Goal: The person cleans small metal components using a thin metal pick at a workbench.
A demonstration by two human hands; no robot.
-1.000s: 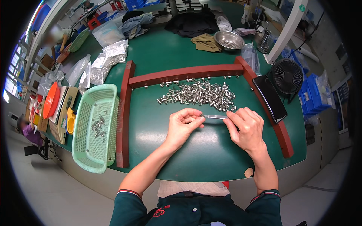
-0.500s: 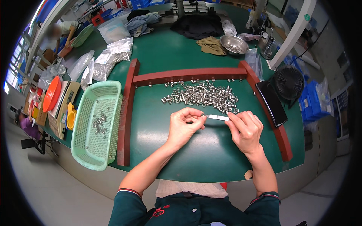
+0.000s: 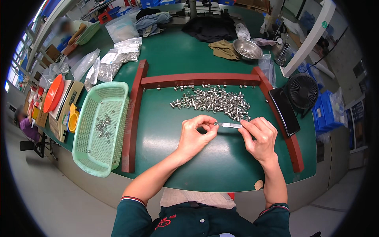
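A small shiny metal ring is pinched between the thumb and forefinger of my left hand, its round opening showing. My right hand grips the end of a slim, flat, whitish-silver tool, whose narrow tip points left at the ring. Tip and ring are very close; whether they touch I cannot tell. Just beyond both hands lies a loose pile of short metal rings on the green tabletop. Left of my left arm, a light green plastic basket holds a small heap of similar metal parts.
A dark red frame borders the work area on three sides. On its right rail rests a black phone, beside a black fan. A metal bowl and bagged parts lie farther back. Other people sit at left.
My left hand has turned the ring so its opening shows, and it now sits slightly off the tool's tip. My right hand has barely moved. The whole view has shifted a little.
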